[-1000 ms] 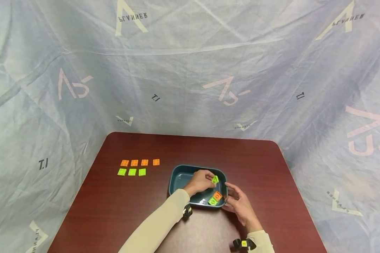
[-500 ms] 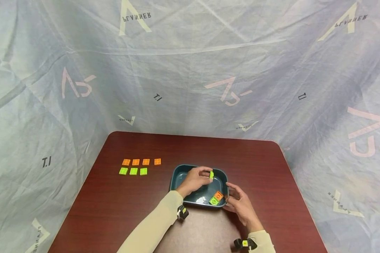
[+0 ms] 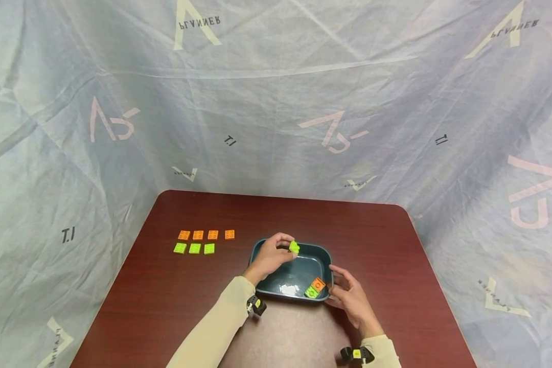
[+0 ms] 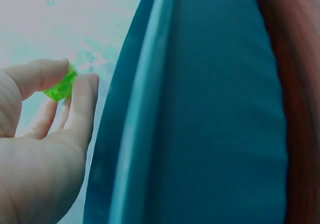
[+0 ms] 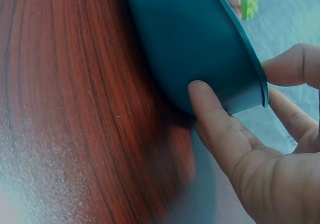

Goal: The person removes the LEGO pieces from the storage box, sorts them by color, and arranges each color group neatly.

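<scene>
My left hand (image 3: 270,258) pinches a bright green toy brick (image 3: 294,247) between thumb and fingertips, above the far-left part of a dark teal tray (image 3: 285,296). In the left wrist view the green brick (image 4: 61,87) shows at the fingertips, beside the tray's wall (image 4: 215,109). Against the tray's right end, from outside, my right hand (image 3: 353,301) rests with its fingers spread. Its thumb (image 5: 210,102) touches the outer wall and another finger reaches the rim. Inside the tray's near right corner lie an orange brick (image 3: 319,284) and a green brick (image 3: 311,292), side by side.
On the table's left side is a row of several orange bricks (image 3: 198,235), with a row of 3 green bricks (image 3: 194,248) nearer to me. The reddish-brown table (image 3: 386,245) ends at a pale printed cloth (image 3: 267,128) behind and at both sides.
My left hand has moved left and away from me with the green brick, rising from inside the tray to near its far rim. My right hand has stayed at the tray's right end.
</scene>
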{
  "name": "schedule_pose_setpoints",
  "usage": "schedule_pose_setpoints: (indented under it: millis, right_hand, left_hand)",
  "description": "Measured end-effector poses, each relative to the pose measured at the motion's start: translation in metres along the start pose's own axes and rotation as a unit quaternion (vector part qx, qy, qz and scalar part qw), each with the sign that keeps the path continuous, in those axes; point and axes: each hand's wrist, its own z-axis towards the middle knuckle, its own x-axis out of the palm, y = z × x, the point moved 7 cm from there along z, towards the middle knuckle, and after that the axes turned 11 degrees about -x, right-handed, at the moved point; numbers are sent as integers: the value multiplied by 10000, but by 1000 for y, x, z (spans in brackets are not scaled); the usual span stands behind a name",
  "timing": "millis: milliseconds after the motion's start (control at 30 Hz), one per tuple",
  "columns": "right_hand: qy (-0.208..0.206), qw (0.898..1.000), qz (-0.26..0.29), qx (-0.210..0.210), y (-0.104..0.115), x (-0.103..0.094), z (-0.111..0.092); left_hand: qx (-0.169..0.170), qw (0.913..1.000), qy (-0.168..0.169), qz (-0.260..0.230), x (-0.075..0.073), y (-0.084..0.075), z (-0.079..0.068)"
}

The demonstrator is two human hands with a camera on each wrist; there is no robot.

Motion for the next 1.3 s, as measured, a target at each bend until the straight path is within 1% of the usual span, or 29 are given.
schedule_pose_setpoints:
  millis: [100, 200, 300, 400, 567, 733, 833, 933, 1100, 1233, 1300]
  right_hand:
    - [10, 10000, -67, -66, 1, 0, 0]
    - [12, 9999, -107, -112, 2, 1, 0]
    - [14, 9999, -110, -102, 3, 1, 0]
    - [-9, 10000, -74, -46, 2, 1, -1]
    - [-48, 10000, -47, -9, 0, 0, 0]
    - [-95, 10000, 7, 21, 0, 0, 1]
    - [-62, 10000, -16, -31, 1, 0, 1]
    - [-23, 10000, -53, -65, 2, 1, 0]
    - [-37, 10000, 24, 23, 3, 2, 0]
    - [-32, 10000, 30, 54, 3, 3, 1]
    - [-36, 10000, 20, 58, 2, 3, 1]
  left_hand:
    - [18, 9996, -131, -248, -10, 0, -1]
    - [118, 9981, -298, -519, -20, -1, -4]
    - [200, 9964, -472, -677, -30, -1, -7]
    - [180, 9954, -708, -617, -40, 0, -10]
    - [146, 9935, -999, -521, -58, 0, -18]
    - [230, 9896, -1228, -711, -78, -1, -24]
    - [331, 9856, -1454, -802, -91, 0, -28]
    - [377, 9789, -1775, -936, -105, 2, -33]
    - [227, 9623, -2402, -1253, -125, 12, -45]
    - [52, 9465, -2876, -1460, -137, 27, -54]
    - [-64, 9391, -3114, -1451, -143, 37, -57]
